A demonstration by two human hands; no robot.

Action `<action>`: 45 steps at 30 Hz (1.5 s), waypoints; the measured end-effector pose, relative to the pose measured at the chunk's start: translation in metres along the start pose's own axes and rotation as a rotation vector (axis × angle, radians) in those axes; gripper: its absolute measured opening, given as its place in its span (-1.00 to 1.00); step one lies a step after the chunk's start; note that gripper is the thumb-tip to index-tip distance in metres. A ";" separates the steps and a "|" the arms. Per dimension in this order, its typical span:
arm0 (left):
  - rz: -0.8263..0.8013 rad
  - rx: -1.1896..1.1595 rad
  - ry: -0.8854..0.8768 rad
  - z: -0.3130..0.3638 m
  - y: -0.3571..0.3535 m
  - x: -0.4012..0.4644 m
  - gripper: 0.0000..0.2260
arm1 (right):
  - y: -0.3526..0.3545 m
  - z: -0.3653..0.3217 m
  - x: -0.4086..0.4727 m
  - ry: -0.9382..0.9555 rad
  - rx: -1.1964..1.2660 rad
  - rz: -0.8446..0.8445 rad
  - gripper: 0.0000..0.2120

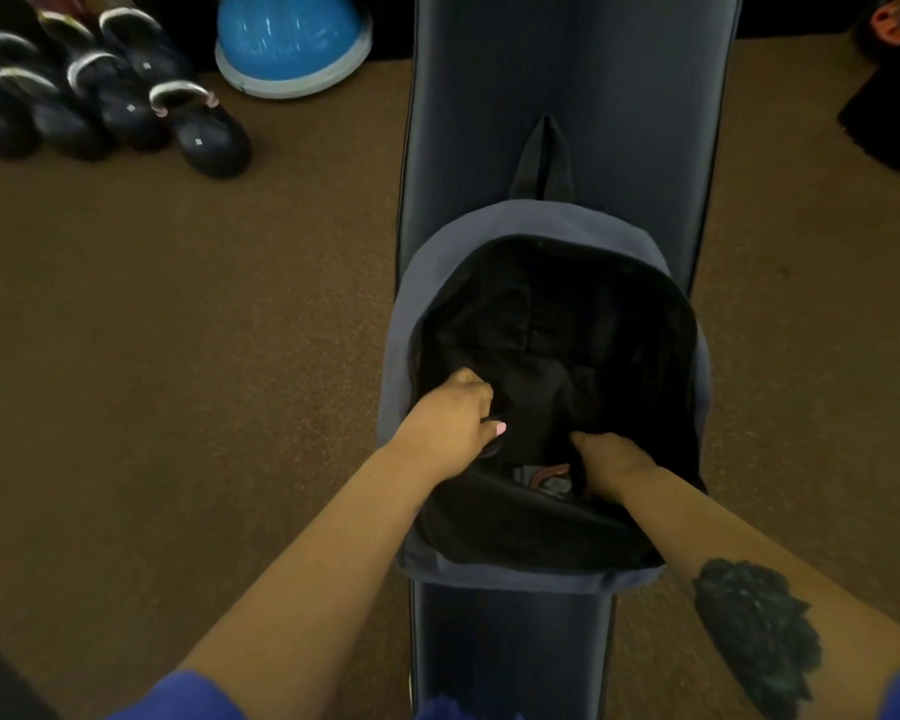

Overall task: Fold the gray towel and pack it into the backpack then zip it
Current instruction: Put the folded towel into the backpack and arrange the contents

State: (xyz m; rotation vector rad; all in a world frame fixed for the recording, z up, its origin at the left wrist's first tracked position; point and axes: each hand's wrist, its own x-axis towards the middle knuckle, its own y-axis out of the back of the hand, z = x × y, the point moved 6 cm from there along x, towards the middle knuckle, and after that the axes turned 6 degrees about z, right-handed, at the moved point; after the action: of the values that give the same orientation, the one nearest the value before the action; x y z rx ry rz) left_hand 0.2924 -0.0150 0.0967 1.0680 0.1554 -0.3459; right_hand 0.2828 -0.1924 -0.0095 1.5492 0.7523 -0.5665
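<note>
A grey-blue backpack (417, 324) lies on a dark padded bench (567, 96), its main compartment unzipped wide and its black lining showing. My left hand (453, 423) is closed on dark fabric at the left side of the opening. My right hand (611, 459) reaches down into the near part of the compartment with its fingers curled out of sight. A small patch of grey cloth with a reddish edge (544, 476), which may be the towel, peeks out between my hands, just left of my right hand. The rest of it is hidden in the dark interior.
The bench runs from near me to the far edge, over brown carpet (178, 356). Several black kettlebells (126, 96) stand at the far left next to a blue balance dome (289, 39). The backpack's top loop (544, 158) lies on the bench beyond it.
</note>
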 end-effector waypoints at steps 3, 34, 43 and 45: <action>-0.032 -0.034 -0.031 0.003 -0.003 0.000 -0.68 | 0.002 0.000 0.000 -0.010 0.027 -0.033 -0.40; 0.033 0.179 0.197 0.003 -0.012 0.001 -0.57 | 0.000 0.024 -0.012 -0.386 0.177 -0.029 -0.39; -0.032 0.110 0.122 0.002 -0.008 -0.005 -0.62 | 0.024 0.032 -0.006 -0.385 0.268 0.076 -0.65; -0.037 0.111 0.116 0.002 -0.008 -0.005 -0.62 | 0.021 0.031 -0.007 -0.393 0.249 0.093 -0.67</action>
State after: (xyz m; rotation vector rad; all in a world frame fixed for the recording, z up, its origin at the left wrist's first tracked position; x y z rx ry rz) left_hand 0.2850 -0.0191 0.0926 1.1965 0.2620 -0.3287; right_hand 0.2957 -0.2245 0.0057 1.6222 0.3168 -0.8892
